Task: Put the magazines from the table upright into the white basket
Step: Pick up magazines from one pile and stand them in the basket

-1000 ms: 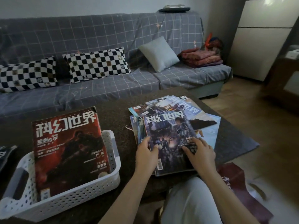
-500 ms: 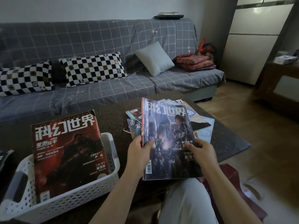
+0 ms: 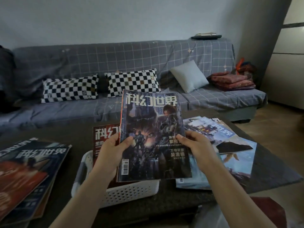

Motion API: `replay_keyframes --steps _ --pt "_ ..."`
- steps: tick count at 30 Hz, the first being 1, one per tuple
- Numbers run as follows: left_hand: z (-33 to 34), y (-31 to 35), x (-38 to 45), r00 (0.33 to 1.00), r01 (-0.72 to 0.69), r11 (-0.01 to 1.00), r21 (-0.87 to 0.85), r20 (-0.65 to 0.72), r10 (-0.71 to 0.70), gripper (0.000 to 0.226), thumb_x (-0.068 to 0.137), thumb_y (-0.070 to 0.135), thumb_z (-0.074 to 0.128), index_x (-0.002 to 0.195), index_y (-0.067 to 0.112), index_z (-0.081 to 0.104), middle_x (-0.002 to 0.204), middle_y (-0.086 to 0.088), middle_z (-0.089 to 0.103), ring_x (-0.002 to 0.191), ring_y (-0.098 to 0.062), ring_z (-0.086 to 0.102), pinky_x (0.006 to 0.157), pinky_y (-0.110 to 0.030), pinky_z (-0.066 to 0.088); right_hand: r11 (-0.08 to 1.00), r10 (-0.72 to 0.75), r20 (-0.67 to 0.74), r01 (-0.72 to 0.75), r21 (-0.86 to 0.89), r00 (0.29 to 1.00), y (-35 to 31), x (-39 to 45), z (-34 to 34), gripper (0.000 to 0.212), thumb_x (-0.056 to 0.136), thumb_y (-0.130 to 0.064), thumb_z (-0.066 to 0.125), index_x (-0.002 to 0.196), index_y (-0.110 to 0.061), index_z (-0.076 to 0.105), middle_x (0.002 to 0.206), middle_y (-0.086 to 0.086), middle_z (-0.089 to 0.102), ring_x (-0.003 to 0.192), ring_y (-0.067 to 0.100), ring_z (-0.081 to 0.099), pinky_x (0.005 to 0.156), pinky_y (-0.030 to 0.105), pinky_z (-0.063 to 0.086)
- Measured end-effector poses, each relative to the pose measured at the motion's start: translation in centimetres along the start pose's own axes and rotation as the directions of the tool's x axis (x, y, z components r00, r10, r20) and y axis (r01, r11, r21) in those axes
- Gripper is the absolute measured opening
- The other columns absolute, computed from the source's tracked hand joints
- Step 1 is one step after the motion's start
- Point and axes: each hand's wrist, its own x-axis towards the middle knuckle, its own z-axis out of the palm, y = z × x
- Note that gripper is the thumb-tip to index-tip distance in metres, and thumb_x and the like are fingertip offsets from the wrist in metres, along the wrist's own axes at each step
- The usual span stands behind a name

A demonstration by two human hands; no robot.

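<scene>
I hold a dark blue magazine [image 3: 153, 134] upright above the white basket [image 3: 130, 191]. My left hand [image 3: 111, 152] grips its left edge and my right hand [image 3: 195, 145] grips its right edge. A red magazine [image 3: 105, 137] stands upright in the basket, just behind the blue one and partly hidden by it. A fanned pile of magazines [image 3: 222, 145] lies on the dark table [image 3: 79, 134] to the right of the basket. Another stack of magazines [image 3: 29, 170] lies at the left.
A grey checked sofa [image 3: 131, 63] runs along the far side of the table, with two chequered cushions [image 3: 131, 83], a pale cushion [image 3: 189, 76] and folded red blankets [image 3: 232, 81]. A white cabinet [image 3: 286, 63] stands at the right.
Both hands lifted the blue magazine off the right pile and carried it left, upright, over the basket. The view has swung left, bringing the left stack into sight.
</scene>
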Motion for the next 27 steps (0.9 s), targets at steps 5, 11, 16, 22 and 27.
replay_keyframes --steps 5,11,16,22,27 --pt "-4.9 -1.1 0.8 0.99 -0.026 0.999 0.046 -0.141 0.032 0.01 0.088 0.018 0.065 0.098 0.016 0.068 0.083 -0.003 0.075 0.073 -0.016 0.072 0.055 -0.023 0.054 0.994 -0.046 0.022 0.048 -0.103 0.999 0.2 1.5 5.7 0.012 0.082 -0.02 0.071 0.091 -0.025 0.068 0.079 -0.005 0.071 0.078 0.015 0.069 0.063 0.028 0.053" --pt "-7.1 -2.7 1.4 0.96 -0.041 0.992 0.121 -0.271 0.073 0.015 0.088 0.015 0.066 0.101 0.022 0.066 0.079 -0.001 0.075 0.073 -0.009 0.071 0.065 -0.027 0.05 0.966 -0.075 0.046 0.084 -0.244 0.996 1.4 2.8 9.4 0.014 0.081 -0.02 0.072 0.083 -0.03 0.062 0.087 -0.005 0.071 0.084 0.014 0.067 0.074 0.032 0.055" --pt "-8.1 -4.3 1.5 0.951 0.047 0.954 0.296 -0.306 0.048 0.012 0.084 0.018 0.071 0.095 0.023 0.068 0.083 0.005 0.073 0.075 -0.006 0.068 0.064 -0.024 0.052 0.877 -0.08 0.043 0.09 -0.472 0.996 3.3 3.2 9.9 0.015 0.079 -0.023 0.074 0.082 -0.025 0.059 0.083 -0.006 0.068 0.08 0.012 0.065 0.072 0.03 0.054" --pt "-7.9 -5.1 1.5 0.959 0.123 0.869 0.479 -0.284 0.021 0.034 0.083 0.014 0.071 0.112 0.025 0.057 0.086 0.012 0.063 0.078 -0.003 0.059 0.058 -0.019 0.044 0.737 -0.08 0.116 0.137 -0.662 0.99 4.6 2.8 9.9 0.028 0.078 -0.022 0.074 0.094 -0.025 0.051 0.079 -0.014 0.057 0.075 0.003 0.056 0.059 0.018 0.041" --pt "-7.7 -5.1 1.5 0.962 0.139 0.787 0.601 -0.27 0.037 0.034 0.088 0.012 0.064 0.12 0.022 0.059 0.115 -0.004 0.061 0.1 -0.017 0.06 0.086 -0.036 0.052 0.695 -0.143 0.128 0.192 -0.693 0.981 5.0 2.8 10.7 0.037 0.083 -0.029 0.069 0.114 -0.019 0.053 0.08 -0.014 0.054 0.069 0.001 0.052 0.055 0.016 0.038"
